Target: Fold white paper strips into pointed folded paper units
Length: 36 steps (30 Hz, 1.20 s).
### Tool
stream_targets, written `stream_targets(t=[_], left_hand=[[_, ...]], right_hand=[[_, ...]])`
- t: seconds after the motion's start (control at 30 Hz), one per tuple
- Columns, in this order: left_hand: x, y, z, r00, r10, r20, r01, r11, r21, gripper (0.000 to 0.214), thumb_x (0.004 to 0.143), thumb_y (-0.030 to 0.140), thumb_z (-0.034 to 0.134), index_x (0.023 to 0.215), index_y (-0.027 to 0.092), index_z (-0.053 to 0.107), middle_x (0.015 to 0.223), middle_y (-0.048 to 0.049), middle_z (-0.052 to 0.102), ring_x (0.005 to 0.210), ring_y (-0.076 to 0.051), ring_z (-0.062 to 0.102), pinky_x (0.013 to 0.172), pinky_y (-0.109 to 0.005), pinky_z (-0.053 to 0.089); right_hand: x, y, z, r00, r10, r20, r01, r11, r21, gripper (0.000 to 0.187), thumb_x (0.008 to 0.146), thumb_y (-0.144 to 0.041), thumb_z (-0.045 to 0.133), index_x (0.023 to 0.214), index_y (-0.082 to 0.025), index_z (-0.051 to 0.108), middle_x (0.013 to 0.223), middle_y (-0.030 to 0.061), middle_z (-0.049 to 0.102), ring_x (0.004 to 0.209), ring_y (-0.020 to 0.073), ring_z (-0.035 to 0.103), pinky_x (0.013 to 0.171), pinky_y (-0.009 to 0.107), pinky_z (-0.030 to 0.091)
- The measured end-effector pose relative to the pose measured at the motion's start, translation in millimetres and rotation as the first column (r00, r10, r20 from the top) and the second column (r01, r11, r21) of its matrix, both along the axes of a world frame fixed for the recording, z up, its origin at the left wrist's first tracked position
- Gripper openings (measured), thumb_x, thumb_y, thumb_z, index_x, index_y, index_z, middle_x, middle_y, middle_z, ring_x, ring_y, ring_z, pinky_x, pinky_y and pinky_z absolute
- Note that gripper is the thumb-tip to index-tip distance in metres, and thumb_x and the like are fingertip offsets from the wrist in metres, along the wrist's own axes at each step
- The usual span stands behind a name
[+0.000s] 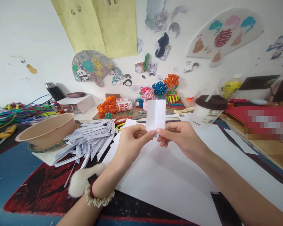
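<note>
A small white piece of paper (pixel 156 113) with a crease down its middle stands upright between my two hands. My left hand (pixel 138 136) pinches its lower left edge between thumb and fingers. At the lower right edge, my right hand (pixel 175 133) pinches it too, the two thumbs almost meeting. Both hands hover over large white sheets (pixel 169 175) spread on the table. Left of my left hand lies a pile of folded white paper strips (pixel 87 141). My left wrist wears a cream scrunchie (pixel 100 199).
A beige basin (pixel 47 130) stands at the left, beside a fluffy white object (pixel 81 180). A lidded cup (pixel 207 110) with a straw stands at the right, near a red item (pixel 240 114). Scissors (pixel 121 124) and orange pipe-cleaner flowers (pixel 107 106) lie toward the back wall.
</note>
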State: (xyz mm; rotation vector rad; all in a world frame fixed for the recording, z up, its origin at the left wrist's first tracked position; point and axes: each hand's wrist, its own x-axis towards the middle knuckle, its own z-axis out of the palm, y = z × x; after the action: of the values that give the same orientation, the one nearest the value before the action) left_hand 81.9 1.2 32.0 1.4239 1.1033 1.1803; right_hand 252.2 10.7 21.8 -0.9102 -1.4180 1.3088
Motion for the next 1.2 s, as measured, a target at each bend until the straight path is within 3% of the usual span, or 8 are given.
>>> stream_targets(t=[0.33,0.7,0.9,1.07,1.2], left_hand=[[-0.2,-1.3,1.3,1.0,0.0,-0.003,0.001,1.0,0.017,0.028,0.067,0.037,0.078,0.062,0.013,0.064,0.059,-0.0002,0.062,0.054,-0.009,0.051,0.051,-0.021,0.034],[-1.8,-1.0,1.8,0.999,-0.048,-0.016,0.048,0.999,0.002,0.026,0.068,0.035,0.078,0.061,0.014,0.066,0.063,-0.0033,0.067,0.06,-0.011,0.057,0.056,-0.021,0.041],[-3.2,-0.9,6.3,0.985,-0.014,-0.17,0.03,0.995,0.09,0.023,0.076,0.036,0.07,0.066,0.015,0.069,0.066,-0.004,0.068,0.058,-0.011,0.055,0.053,-0.021,0.04],[-4.3,-0.4,4.9,0.977,0.044,-0.211,0.001,0.979,0.206,0.025,0.081,0.034,0.064,0.064,0.016,0.067,0.065,-0.0032,0.066,0.056,-0.011,0.052,0.053,-0.022,0.04],[-2.6,-1.0,4.0,0.98,0.033,-0.198,0.003,0.984,0.18,0.027,0.083,0.035,0.061,0.065,0.015,0.067,0.065,-0.0035,0.066,0.056,-0.011,0.052,0.054,-0.022,0.04]], right_hand=[[-0.8,0.2,1.7,0.999,0.026,-0.022,-0.027,0.998,-0.05,0.018,0.075,-0.034,0.073,0.075,-0.016,0.074,0.067,0.0041,0.068,0.058,0.0125,0.061,0.056,0.027,0.053],[-0.1,0.0,1.9,0.997,0.01,0.074,-0.012,0.999,0.034,0.013,0.076,-0.029,0.07,0.075,-0.017,0.074,0.069,0.0024,0.065,0.058,0.0103,0.051,0.054,0.025,0.045],[-0.4,0.1,0.5,0.997,-0.061,0.053,0.058,0.997,0.044,0.01,0.073,-0.028,0.07,0.072,-0.018,0.073,0.067,0.0021,0.065,0.061,0.0121,0.053,0.054,0.025,0.043],[0.3,0.9,-0.1,0.998,-0.055,0.039,0.054,0.998,0.038,0.012,0.072,-0.027,0.07,0.064,-0.018,0.07,0.062,0.0008,0.063,0.059,0.0122,0.052,0.053,0.026,0.042],[0.0,1.3,-0.9,0.998,-0.065,0.011,0.064,0.998,0.019,0.012,0.071,-0.027,0.072,0.062,-0.018,0.069,0.06,0.0,0.062,0.058,0.0113,0.051,0.053,0.025,0.04]])
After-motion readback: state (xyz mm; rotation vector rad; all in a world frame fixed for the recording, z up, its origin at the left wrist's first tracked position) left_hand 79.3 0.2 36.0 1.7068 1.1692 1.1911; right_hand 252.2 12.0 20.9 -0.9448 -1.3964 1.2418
